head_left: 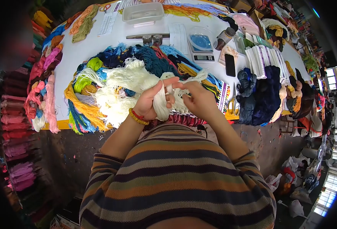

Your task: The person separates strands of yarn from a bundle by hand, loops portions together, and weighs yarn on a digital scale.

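Note:
A skein of white yarn (160, 104) hangs looped over my left hand (146, 102), between thumb and fingers. My left thumb points right, and the fingers are curled and partly covered by the yarn. Close on the right, my right hand (201, 100) is closed in a pinch by the left fingertips, on white yarn as far as can be seen. Beneath and behind both hands spreads a loose heap of white yarn (117, 101). Blue, teal, yellow and green yarn hanks (153, 61) lie around this heap.
Beyond the yarn are a digital scale (203, 57) with a dish, a plastic tub (143, 14), a metal clamp bar (148, 38) and a dark jar (225, 38). To the right lie a phone (230, 65), scissors (233, 105), stacked cards (265, 63) and dark blue yarn (267, 95).

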The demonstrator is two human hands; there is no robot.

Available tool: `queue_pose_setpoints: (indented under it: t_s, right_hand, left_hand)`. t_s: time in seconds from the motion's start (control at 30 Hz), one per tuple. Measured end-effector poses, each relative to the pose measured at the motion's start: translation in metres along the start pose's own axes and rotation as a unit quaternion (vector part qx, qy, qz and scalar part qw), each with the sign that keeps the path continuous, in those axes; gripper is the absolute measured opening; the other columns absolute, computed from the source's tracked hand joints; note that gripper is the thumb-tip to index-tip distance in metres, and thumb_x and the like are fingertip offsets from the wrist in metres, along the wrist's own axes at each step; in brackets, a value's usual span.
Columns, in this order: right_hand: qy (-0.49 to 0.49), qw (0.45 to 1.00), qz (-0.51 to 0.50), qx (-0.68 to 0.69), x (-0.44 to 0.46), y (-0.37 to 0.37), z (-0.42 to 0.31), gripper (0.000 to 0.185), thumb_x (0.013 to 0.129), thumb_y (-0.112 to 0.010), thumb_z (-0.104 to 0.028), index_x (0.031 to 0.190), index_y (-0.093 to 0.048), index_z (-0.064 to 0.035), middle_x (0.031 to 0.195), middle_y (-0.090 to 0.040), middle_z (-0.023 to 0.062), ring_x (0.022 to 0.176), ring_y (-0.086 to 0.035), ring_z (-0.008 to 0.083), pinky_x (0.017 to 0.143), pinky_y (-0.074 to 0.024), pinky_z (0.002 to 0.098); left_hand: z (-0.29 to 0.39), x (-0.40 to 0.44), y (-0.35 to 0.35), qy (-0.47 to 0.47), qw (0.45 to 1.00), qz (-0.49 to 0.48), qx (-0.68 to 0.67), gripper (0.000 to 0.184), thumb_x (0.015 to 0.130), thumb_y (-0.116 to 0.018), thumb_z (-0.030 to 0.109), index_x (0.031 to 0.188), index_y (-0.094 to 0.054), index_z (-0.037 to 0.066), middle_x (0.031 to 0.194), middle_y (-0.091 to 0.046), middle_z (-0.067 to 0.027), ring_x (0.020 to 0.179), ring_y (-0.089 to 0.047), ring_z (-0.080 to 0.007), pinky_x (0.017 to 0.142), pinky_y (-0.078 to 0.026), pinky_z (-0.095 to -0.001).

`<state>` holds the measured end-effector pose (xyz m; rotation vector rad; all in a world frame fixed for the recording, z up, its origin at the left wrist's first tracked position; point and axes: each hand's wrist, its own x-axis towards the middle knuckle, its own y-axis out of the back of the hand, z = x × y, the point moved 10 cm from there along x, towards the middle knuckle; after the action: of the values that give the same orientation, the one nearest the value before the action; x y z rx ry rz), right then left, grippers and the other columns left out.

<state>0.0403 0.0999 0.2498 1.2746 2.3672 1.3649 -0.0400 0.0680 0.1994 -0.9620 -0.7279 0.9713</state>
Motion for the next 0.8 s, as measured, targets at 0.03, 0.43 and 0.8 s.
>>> queue_pose_setpoints:
  t_s: [0.03, 0.43, 0.8]
  right_hand:
    - [-0.074, 0.996, 0.018, 0.051, -0.002, 0.005, 0.012, 0.02, 0.073, -0.059, -0.014, 0.092, -0.057, -0.0086, 0.083, -0.057, 0.009, 0.062, -0.058, 0.0242, 0.052, -0.0448, 0.0338]
    - [-0.128, 0.969, -0.032, 0.208, 0.003, -0.037, 0.012, 0.018, 0.074, -0.061, -0.017, 0.084, -0.058, -0.0032, 0.065, -0.055, 0.0008, 0.05, -0.044, 0.006, 0.047, -0.0359, 0.0215]
    - [-0.177, 0.963, 0.001, 0.204, 0.001, -0.035, 0.037, 0.011, 0.074, -0.06, -0.012, 0.075, -0.055, -0.002, 0.057, -0.048, -0.0026, 0.051, -0.04, 0.0033, 0.046, -0.0326, 0.0196]
  left_hand:
    - [0.001, 0.0, -0.001, 0.0, 1.0, 0.001, 0.0, 0.046, 0.094, -0.029, 0.033, 0.129, -0.033, 0.004, 0.122, -0.046, -0.0105, 0.082, -0.056, -0.0157, 0.066, -0.048, -0.0267]
    - [-0.015, 0.009, 0.006, 0.027, 0.984, 0.057, 0.169, 0.046, 0.095, -0.027, 0.033, 0.132, -0.03, 0.005, 0.118, -0.048, -0.0088, 0.106, -0.048, -0.0154, 0.089, -0.037, -0.0264]
    - [-0.006, 0.011, 0.03, -0.004, 0.969, 0.109, 0.22, 0.043, 0.082, -0.043, 0.006, 0.124, -0.039, -0.003, 0.116, -0.05, -0.0095, 0.101, -0.051, -0.0178, 0.087, -0.039, -0.03]
